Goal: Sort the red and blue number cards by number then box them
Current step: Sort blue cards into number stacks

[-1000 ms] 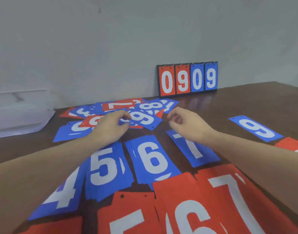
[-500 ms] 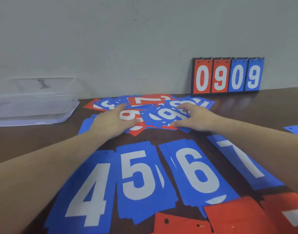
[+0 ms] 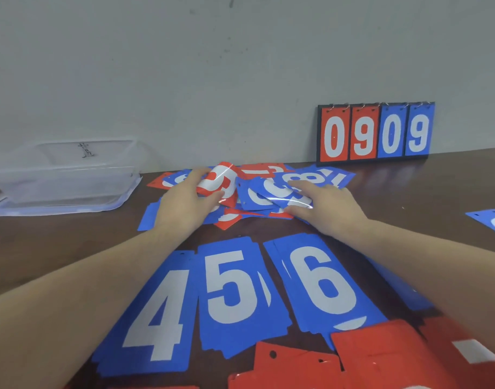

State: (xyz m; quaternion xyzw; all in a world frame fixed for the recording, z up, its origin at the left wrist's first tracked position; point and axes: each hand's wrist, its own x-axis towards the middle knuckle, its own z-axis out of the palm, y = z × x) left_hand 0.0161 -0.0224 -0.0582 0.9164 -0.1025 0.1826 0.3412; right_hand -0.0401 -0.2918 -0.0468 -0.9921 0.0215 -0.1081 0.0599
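A mixed heap of red and blue number cards (image 3: 319, 178) lies on the dark table (image 3: 409, 192) near the wall. My left hand (image 3: 184, 203) grips a bent red card (image 3: 223, 178) lifted off the heap's left side. My right hand (image 3: 324, 206) pinches a bent blue card (image 3: 277, 192) at the heap's right side. Nearer to me lie sorted blue stacks showing 4 (image 3: 153, 318), 5 (image 3: 235, 290) and 6 (image 3: 322, 282). Red cards (image 3: 381, 355) lie along the bottom edge. A clear plastic box (image 3: 64, 175) stands at the back left.
A scoreboard stand (image 3: 375, 133) reading 0909 leans against the wall at the back right. One blue card (image 3: 490, 220) lies apart at the right edge. My right forearm covers part of another blue stack.
My left hand has lifted and bent a red card off the heap. My right hand has curled on a blue card. The view has moved closer to the heap.
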